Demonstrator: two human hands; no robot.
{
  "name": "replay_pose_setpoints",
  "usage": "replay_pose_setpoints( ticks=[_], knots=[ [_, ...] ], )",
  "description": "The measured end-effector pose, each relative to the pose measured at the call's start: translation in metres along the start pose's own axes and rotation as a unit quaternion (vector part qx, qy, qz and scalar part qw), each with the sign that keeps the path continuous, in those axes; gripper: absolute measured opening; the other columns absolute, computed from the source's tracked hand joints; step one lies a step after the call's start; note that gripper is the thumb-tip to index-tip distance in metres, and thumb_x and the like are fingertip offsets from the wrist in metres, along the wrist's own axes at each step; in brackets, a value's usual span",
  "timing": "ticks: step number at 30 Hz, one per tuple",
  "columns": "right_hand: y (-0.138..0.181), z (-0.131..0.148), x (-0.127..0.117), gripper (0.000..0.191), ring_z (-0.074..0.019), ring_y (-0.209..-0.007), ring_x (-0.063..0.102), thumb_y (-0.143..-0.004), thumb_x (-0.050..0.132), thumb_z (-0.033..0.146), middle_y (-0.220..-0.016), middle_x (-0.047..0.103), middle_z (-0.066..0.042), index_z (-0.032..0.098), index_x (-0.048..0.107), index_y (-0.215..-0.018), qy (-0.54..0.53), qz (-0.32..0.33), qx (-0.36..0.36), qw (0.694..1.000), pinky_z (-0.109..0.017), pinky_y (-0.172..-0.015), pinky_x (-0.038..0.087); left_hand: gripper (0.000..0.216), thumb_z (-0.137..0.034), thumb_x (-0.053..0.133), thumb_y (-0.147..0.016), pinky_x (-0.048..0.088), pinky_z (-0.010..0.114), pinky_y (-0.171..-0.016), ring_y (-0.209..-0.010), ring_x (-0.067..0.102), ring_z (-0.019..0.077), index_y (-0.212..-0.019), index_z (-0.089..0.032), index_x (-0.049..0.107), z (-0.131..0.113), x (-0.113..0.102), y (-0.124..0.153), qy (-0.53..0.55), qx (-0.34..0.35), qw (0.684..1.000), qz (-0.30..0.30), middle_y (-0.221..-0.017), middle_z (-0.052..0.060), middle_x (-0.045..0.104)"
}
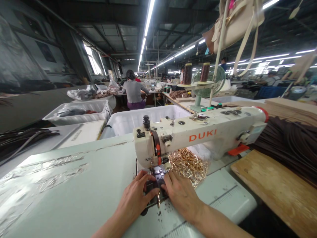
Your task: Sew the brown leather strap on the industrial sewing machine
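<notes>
A cream sewing machine (198, 132) marked DUKI stands on a pale green table (74, 185). My left hand (135, 200) and my right hand (180, 193) lie flat on either side of its needle, fingers pressing a small dark strap piece (158, 183) under the presser foot. A gold metal ring hangs at the near end of that piece. Behind my right hand sits a heap of gold chain hardware (189, 163).
A wooden board (274, 188) and a pile of dark brown straps (289, 145) lie to the right. White bins (128, 120) stand behind the machine. A fan (208, 82) and thread cones are beyond. Another person (133, 91) sits at a far table. A beige bag (235, 23) hangs overhead.
</notes>
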State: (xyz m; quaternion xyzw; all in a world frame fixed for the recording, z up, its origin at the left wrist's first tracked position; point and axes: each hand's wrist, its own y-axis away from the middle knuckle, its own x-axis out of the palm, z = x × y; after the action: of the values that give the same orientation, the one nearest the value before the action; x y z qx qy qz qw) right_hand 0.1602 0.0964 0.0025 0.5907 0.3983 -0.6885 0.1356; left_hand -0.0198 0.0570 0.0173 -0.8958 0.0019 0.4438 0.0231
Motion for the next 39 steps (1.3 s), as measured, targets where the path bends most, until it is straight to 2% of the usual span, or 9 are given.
replay_pose_setpoints(
  ticks=[12,20,32,37,39],
  knots=[
    [-0.004,0.001,0.005,0.012,-0.0221,-0.076,0.060,-0.090,0.060,0.017,-0.089,0.060,-0.006,0.017,0.050,-0.096,0.005,0.001,-0.015,1.000,-0.030,-0.054,0.046,0.020,-0.039,0.059,-0.083,0.043,0.032,-0.068,-0.072,0.055,0.0149,-0.101,-0.030,0.060,0.013,0.010,-0.002,-0.003,0.008,1.000,-0.010,-0.101,-0.002,0.051],
    [-0.004,0.004,0.002,0.010,-0.0219,-0.076,0.059,-0.090,0.053,0.009,-0.088,0.059,-0.006,0.017,0.050,-0.094,0.020,-0.009,-0.029,0.999,-0.030,-0.053,0.045,0.022,-0.040,0.058,-0.083,0.044,0.032,-0.070,-0.075,0.056,0.0164,-0.101,-0.027,0.060,0.005,0.005,-0.001,0.000,0.003,1.000,-0.005,-0.100,0.000,0.052],
    [-0.005,0.006,0.007,0.009,-0.0215,-0.073,0.058,-0.090,0.056,0.011,-0.086,0.058,-0.006,0.017,0.051,-0.093,0.035,-0.077,-0.015,0.996,-0.031,-0.054,0.047,0.028,-0.033,0.069,-0.073,0.045,0.029,-0.068,-0.068,0.053,0.0152,-0.099,-0.029,0.062,0.009,0.004,-0.005,0.008,0.008,1.000,-0.005,-0.092,-0.003,0.055],
    [-0.011,0.001,0.007,0.008,-0.0211,-0.073,0.057,-0.095,0.049,0.018,-0.083,0.054,-0.007,0.018,0.048,-0.088,0.063,-0.117,0.039,0.990,-0.028,-0.051,0.043,0.027,-0.036,0.070,-0.071,0.045,0.031,-0.069,-0.070,0.054,0.0153,-0.095,-0.027,0.064,0.003,0.003,-0.004,-0.011,-0.005,1.000,0.004,-0.106,-0.001,0.056],
    [-0.012,-0.001,0.007,0.008,-0.0212,-0.072,0.057,-0.095,0.049,0.019,-0.083,0.054,-0.007,0.018,0.048,-0.088,0.065,-0.116,0.059,0.989,-0.027,-0.048,0.042,0.031,-0.041,0.071,-0.070,0.045,0.031,-0.068,-0.071,0.054,0.0163,-0.096,-0.027,0.063,0.002,0.002,-0.004,-0.023,-0.011,1.000,0.004,-0.102,0.000,0.056]
  ],
)
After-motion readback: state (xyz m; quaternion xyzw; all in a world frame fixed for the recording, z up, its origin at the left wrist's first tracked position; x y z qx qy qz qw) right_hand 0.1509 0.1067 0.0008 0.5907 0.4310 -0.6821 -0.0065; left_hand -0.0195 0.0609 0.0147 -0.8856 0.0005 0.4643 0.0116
